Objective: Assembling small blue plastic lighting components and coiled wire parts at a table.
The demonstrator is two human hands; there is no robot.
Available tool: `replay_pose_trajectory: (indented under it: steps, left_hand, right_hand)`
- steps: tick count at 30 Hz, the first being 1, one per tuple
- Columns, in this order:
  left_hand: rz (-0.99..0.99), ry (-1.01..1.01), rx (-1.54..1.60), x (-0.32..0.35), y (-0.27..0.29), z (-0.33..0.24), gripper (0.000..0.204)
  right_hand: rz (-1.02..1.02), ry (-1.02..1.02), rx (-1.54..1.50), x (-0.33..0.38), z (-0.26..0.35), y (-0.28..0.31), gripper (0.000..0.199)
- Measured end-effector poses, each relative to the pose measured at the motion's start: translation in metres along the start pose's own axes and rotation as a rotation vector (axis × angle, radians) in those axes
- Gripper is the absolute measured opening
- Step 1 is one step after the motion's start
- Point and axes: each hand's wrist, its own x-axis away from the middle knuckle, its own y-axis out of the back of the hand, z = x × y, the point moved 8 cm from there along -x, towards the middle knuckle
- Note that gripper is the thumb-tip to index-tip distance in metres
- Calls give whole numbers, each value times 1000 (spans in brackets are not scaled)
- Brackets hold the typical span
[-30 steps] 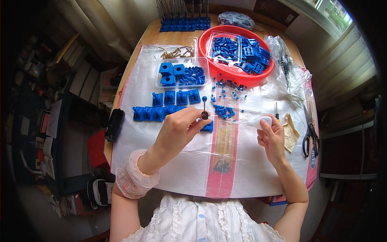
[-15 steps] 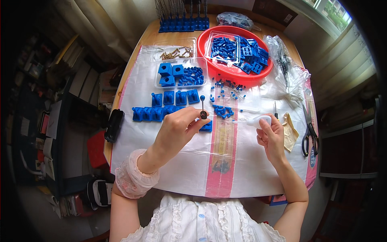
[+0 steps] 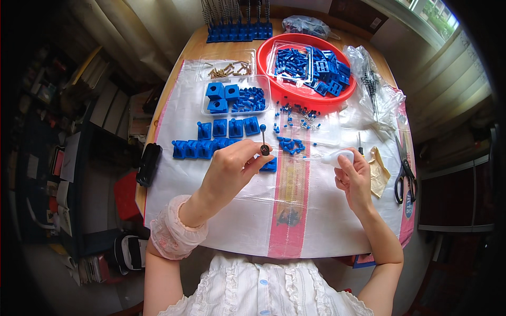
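Observation:
My left hand point(image 3: 234, 167) pinches a small black round part with a thin pin and blue ball tip point(image 3: 263, 140), held upright just above the white plastic sheet point(image 3: 221, 210). A blue plastic block point(image 3: 270, 166) lies right beside those fingers. My right hand point(image 3: 354, 176) holds a small white tube point(image 3: 336, 158), tilted with its tip toward the left. A row of blue assembled blocks point(image 3: 197, 149) lies left of my left hand, and loose small blue parts point(image 3: 290, 144) lie between the hands.
A red round tray point(image 3: 295, 92) with blue parts stands at the back. Clear trays hold blue blocks point(image 3: 232, 97) and brass screws point(image 3: 229, 68). Scissors point(image 3: 403, 174) lie at the right edge, plastic bags point(image 3: 374, 95) behind them. A black object point(image 3: 148, 163) sits at the left edge.
My right hand has tilted the white tube toward the left hand. The left hand keeps the pin part almost still.

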Motion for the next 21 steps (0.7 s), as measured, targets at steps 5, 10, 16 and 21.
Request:
replay_pose_trajectory:
  steps: [5,10,16,21]
  left_hand:
    - [42,-14,-41,0,0,-1,13]
    - [34,-28,-41,0,0,-1,13]
    - [30,-23,-47,0,0,0,13]
    - [31,-21,-42,-1,0,-2,12]
  right_hand:
    - [2,-15,-7,0,-1,0,16]
    - [-17,-36,-30,2,2,-2,15]
    - [-8,-38,-42,2,2,-1,14]
    - [-8,-25,-40,0,-2,0,14]
